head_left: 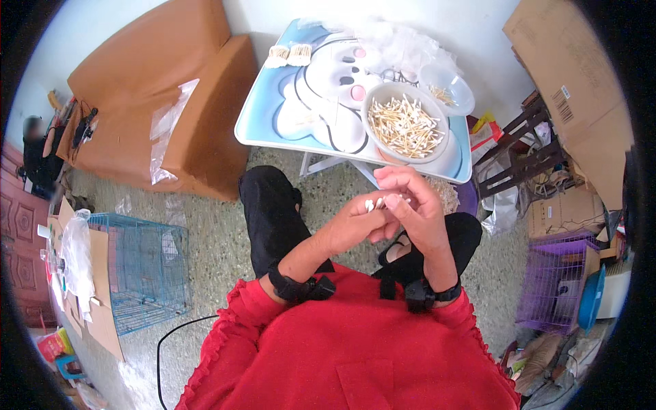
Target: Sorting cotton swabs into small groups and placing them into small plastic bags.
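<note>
Some cotton swabs [380, 203] are held in the left hand [355, 220] and seem to be pinched by the right hand [418, 205]. More swabs [405, 126] are held in the bowl [443, 116] just beyond both hands. The white tips [370, 204] should be lined up gently, not squashed.

Me today: bright red top [307, 362], squarish stitched patch [365, 384] down front in same red. Frilly ruffle trim [220, 335] along left sleeve, matching ruffles [486, 345] on right. Left hand [355, 222] and right hand [420, 212] both bare. Black strap with chunky black box on left wrist [301, 288], pretty much same setup on right wrist [432, 296]. Black pants [273, 219], dark open shoe [384, 257] on right foot.
</note>
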### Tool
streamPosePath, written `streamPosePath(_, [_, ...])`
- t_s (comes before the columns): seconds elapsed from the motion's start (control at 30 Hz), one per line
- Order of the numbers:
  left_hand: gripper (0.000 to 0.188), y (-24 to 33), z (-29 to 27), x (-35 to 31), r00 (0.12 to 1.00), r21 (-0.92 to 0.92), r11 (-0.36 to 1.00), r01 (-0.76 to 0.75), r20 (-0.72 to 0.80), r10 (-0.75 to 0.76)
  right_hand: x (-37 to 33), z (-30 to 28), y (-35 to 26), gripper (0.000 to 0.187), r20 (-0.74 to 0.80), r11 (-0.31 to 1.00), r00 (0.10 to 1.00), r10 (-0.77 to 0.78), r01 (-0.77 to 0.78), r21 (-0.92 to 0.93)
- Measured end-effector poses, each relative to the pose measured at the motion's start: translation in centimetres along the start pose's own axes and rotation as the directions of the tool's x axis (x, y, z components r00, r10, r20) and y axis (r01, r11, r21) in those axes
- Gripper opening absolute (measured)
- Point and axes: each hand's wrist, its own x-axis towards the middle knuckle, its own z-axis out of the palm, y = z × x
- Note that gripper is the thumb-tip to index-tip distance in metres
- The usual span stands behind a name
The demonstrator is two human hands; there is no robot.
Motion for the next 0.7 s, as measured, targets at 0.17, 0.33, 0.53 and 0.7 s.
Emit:
streamPosePath(0.17, [0.029, -0.9, -0.4, 0.1, 0.998, 0.062, 0.998, 0.003, 0.067, -0.007, 0.6, 0.5, -0.8, 0.047, 0.093, 0.901, 0.975, -0.2, 0.22, -0.374])
streamPosePath(0.33, [0.034, -2.6, -1.3, 0.1, 0.984, 0.615, 0.77, -0.172, 0.075, 0.16, 0.6, 1.5, -0.6, 0.047, 0.234, 0.764, 0.952, -0.198, 0.299, -0.572])
streamPosePath(0.53, [0.03, -2.7, -2.6, -0.1, 0.963, 0.706, 0.707, -0.033, -0.167, 0.212, 0.7, 1.8, -0.4, 0.047, 0.086, 0.798, 0.98, -0.179, 0.196, -0.569])
streamPosePath(0.7, [0.024, -1.2, -3.5, -0.3, 0.92, 0.797, 0.567, 0.209, -0.357, 0.163, 0.7, 1.9, 0.2, 0.03, -0.012, 0.749, 0.989, -0.148, 0.104, -0.654])
